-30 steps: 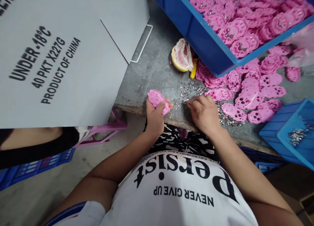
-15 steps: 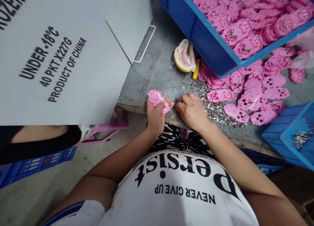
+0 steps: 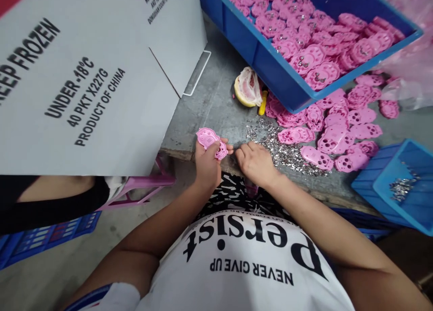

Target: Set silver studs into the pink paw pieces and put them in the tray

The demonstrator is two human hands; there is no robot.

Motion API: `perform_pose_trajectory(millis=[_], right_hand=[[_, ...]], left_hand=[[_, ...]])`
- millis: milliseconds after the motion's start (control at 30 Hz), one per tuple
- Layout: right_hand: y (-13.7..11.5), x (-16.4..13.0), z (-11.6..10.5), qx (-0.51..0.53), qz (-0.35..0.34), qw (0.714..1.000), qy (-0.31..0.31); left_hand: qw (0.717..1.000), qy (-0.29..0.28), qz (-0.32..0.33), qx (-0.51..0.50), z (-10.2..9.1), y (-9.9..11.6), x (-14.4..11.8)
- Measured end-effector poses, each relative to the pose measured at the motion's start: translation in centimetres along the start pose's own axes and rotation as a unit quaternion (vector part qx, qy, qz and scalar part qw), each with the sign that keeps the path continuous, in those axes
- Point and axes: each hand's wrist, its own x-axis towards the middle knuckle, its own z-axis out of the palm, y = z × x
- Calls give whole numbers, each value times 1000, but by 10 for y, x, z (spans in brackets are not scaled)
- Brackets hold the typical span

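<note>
Near the table's front edge, my left hand (image 3: 208,164) is closed on a pink plastic part (image 3: 207,138), thumb across its lower end. Just to the right, my right hand (image 3: 256,163) has its fingers curled down and pinched together close to my left fingertips. Whatever those fingers may hold is too small or hidden to make out. Small shiny metal pieces (image 3: 287,155) lie scattered on the table beside my right hand. Beyond them lie several loose pink plastic parts (image 3: 334,137), some overlapping.
A large blue bin (image 3: 304,99) full of pink parts stands at the back right. A smaller blue bin (image 3: 375,189) with metal pieces is at the right edge. A cut pomelo (image 3: 248,88) and a yellow handle (image 3: 263,102) lie mid-table. A big white carton (image 3: 135,99) blocks the left.
The camera view has shifted, so the surroundings sit differently in the picture. My right hand has drawn slightly closer to my left, which still grips the pink plastic part.
</note>
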Motion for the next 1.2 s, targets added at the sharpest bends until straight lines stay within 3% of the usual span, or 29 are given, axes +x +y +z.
perform_pose_trajectory(millis=[100, 167, 267, 400, 467, 567, 700, 767, 833, 900, 1000, 1067, 1133, 1200], right_hand=[[10, -4, -2, 86, 87, 990, 64], [21, -11, -4, 213, 151, 957, 125], [34, -26, -8, 454, 228, 846, 162], [37, -44, -18, 701, 314, 616, 175], [35, -49, -25, 767, 322, 529, 167], [34, -54, -35, 813, 320, 464, 146], [34, -60, -41, 838, 316, 427, 126], [36, -63, -40, 838, 309, 433, 119], [37, -63, -33, 817, 311, 469, 125], [38, -60, -22, 744, 333, 558, 157], [38, -48, -5, 519, 343, 758, 197], [37, -38, 3, 360, 299, 865, 181], [39, -27, 7, 257, 246, 920, 163], [44, -20, 10, 217, 213, 938, 166]], left_hand=[[1000, -2, 0, 7, 2, 4, -5], [1000, -11, -8, 13, 4, 5, -11], [999, -33, -28, 28, 7, 3, -22], [992, -96, -70, 44, 15, -1, -34], [987, -125, -94, 43, 20, -3, -39], [982, -147, -114, 40, 25, -3, -43], [979, -160, -116, 40, 28, -3, -46], [979, -161, -116, 44, 28, -4, -47], [979, -159, -115, 49, 27, -6, -46], [980, -152, -113, 54, 25, -9, -43], [986, -120, -100, 63, 21, -15, -32], [990, -95, -76, 69, 20, -19, -23], [993, -80, -46, 71, 18, -22, -15], [994, -75, -28, 70, 17, -24, -9]])
